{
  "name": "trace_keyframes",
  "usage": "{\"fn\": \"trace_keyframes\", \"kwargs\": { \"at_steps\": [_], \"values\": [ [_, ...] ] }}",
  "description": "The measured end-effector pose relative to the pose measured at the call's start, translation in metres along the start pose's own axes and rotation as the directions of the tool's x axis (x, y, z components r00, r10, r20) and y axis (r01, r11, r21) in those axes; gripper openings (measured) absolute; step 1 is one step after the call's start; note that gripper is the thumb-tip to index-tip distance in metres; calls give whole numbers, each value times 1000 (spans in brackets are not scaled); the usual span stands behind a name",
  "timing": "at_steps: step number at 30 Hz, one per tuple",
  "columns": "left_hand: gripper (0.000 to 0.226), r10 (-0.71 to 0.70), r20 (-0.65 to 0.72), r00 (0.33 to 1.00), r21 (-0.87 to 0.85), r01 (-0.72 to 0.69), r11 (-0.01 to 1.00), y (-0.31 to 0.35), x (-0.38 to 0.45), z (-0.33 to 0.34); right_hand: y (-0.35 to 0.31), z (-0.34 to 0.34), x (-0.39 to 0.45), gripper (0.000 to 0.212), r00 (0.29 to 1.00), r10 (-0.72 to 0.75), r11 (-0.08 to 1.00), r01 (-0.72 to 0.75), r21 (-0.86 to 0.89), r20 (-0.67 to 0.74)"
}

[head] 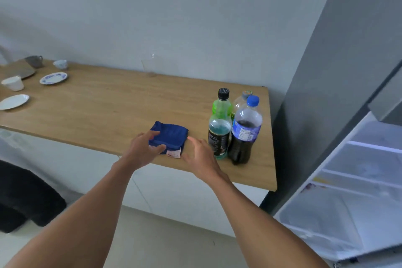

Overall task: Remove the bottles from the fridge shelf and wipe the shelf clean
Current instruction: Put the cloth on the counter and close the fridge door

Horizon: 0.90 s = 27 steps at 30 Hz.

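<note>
The open fridge (356, 180) at right shows bare shelves, and three bottles (237, 128) stand clustered on the wooden counter (97, 102), so the removal looks done and the wiping remains. One folded blue cloth (168, 138) lies beside them; the left hand (144, 148) rests spread-fingered on it without gripping, and the right hand (200, 154) hovers spread just beside it, holding nothing.

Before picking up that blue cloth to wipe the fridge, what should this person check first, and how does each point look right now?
1. Bottles out of the fridge, upright on the counter: ok.
2. Cloth within reach, folded: ok.
3. Left hand on the cloth: ok, touching, not yet gripping.
4. Right hand free: ok, open beside the cloth.
5. Fridge open: ok.
6. Shelf fully emptied: cannot tell.
</note>
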<state>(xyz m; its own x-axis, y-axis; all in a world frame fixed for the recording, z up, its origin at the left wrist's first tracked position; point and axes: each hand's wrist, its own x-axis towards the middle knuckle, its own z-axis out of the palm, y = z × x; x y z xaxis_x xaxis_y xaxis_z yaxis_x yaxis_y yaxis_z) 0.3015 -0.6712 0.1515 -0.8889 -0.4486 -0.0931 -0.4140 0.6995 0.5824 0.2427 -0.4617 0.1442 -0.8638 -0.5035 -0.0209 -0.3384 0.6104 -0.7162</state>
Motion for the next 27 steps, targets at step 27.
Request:
{"fn": "trace_keyframes", "kwargs": {
  "at_steps": [27],
  "values": [
    [75,695,107,711,-81,-690,719,525,-285,159,180,-451,-409,67,763,135,936,-308,-172,-632]
  ]
}}
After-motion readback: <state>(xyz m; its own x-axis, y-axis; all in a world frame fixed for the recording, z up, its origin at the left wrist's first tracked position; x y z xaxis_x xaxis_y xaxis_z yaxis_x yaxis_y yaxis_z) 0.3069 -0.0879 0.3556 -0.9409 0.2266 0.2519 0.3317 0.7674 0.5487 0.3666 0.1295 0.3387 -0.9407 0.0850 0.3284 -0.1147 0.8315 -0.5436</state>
